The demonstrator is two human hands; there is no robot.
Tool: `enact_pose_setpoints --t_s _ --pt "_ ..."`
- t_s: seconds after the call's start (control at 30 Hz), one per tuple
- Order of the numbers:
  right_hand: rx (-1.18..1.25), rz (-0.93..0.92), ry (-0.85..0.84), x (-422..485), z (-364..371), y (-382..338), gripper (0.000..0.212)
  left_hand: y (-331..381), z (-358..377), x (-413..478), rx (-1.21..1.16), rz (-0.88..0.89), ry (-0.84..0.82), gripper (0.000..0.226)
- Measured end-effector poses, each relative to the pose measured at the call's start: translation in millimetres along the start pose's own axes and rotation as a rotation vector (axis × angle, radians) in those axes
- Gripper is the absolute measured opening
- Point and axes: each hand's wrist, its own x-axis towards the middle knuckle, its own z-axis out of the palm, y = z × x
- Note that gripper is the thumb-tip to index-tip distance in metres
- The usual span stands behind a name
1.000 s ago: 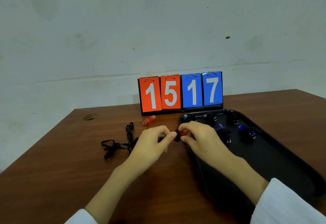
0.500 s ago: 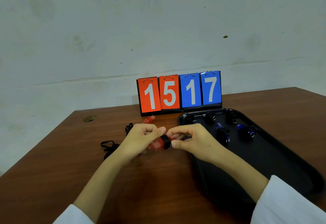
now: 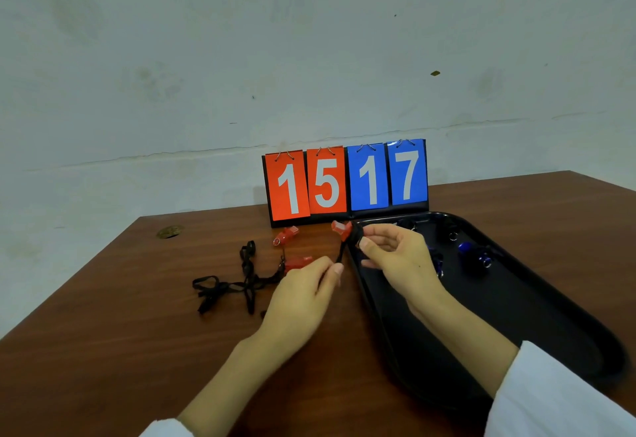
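My right hand [image 3: 395, 257] pinches a red whistle [image 3: 341, 229] with a bundle of black cord wound by it, lifted above the left rim of the black tray [image 3: 516, 316]. A strand of that black cord [image 3: 340, 252] runs down to my left hand [image 3: 303, 294], which pinches its lower end. Two more red whistles [image 3: 285, 235] [image 3: 298, 262] lie on the table to the left, the nearer one tied to a tangle of black lanyards [image 3: 230, 285].
A flip scoreboard [image 3: 344, 180] reading 15 and 17 stands at the back by the wall. Blue whistles [image 3: 476, 254] with rings lie in the tray's far part. The brown wooden table [image 3: 137, 350] has a brass grommet [image 3: 169, 231] at back left.
My hands have drawn apart: the right one lifted the red whistle up and back, the left one pulled a strand of cord out and down.
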Motion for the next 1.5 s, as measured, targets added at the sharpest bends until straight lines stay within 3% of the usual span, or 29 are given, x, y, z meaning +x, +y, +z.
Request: enact_pose_setpoints --t_s 0.17,0.33,0.57,0.8,1.13,1.37,1.5 --pt "-0.434 -0.183 0.010 -2.0 -1.2 5.3 0.023 0.8 0.0 -2.7 0.196 0.134 0.010 0.030" --pt "-0.693 -0.344 -0.219 -10.0 3.0 4.5 0.024 2.3 -9.2 4.5 0.083 0.064 0.024 0.031" --pt "-0.607 -0.319 -0.527 -11.9 2.9 -3.7 0.026 -0.5 -27.3 11.1 -0.048 -0.071 0.034 0.025" --pt "-0.340 -0.188 -0.575 -10.1 2.3 -11.9 0.026 1.5 -41.8 14.8 -0.335 -0.205 -0.029 0.035" --pt "-0.006 0.002 -0.448 -11.2 6.0 -10.9 0.021 4.1 -29.2 15.5 -0.685 -0.345 -0.038 0.042" --pt "0.188 0.087 -0.198 -4.9 2.2 -6.6 0.023 8.1 -11.2 8.2 -0.450 -0.221 -0.041 0.035" --pt "-0.081 -0.001 -0.054 -3.4 2.4 -0.6 0.024 7.8 0.4 2.2 -0.166 -0.105 -0.047 0.028"
